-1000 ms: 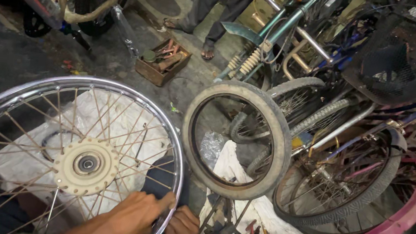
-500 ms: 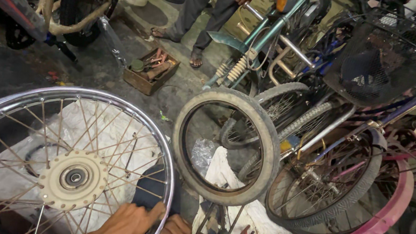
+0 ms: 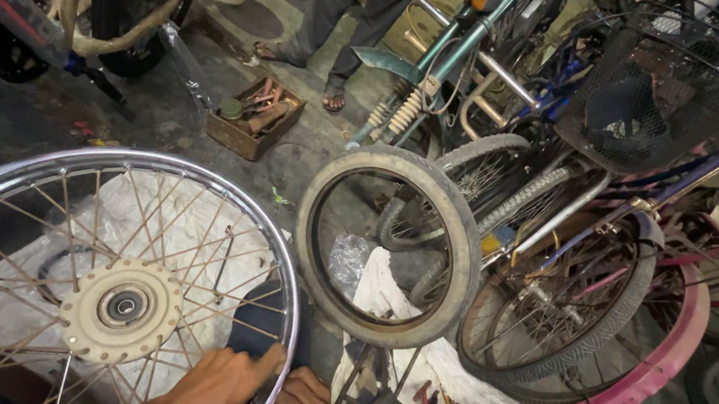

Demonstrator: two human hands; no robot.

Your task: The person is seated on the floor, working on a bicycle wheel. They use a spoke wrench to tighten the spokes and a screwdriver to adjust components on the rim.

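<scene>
At lower frame, both hands grip the spoked wheel rim [image 3: 207,183]: left hand [image 3: 212,387], right hand [image 3: 303,401]; spokes laced, tyre [image 3: 459,235] unfitted.

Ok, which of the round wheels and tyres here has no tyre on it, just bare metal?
The shiny chrome spoked wheel rim under the two hands, lower left. The loose grey rubber tyre beside it has no spokes, and the bicycle wheels keep their tyres.

Views: one, head-worn.
Position: above the hands [image 3: 229,388], close over a spoked wheel [image 3: 113,294].
Facing: steeply down and forward across the workshop floor [image 3: 23,124].
Nearness: wheel fills the lower left; loose tyre [image 3: 459,235] just beyond; parked bicycles [image 3: 564,210] crowd the right.
Shared ground: none.
</scene>
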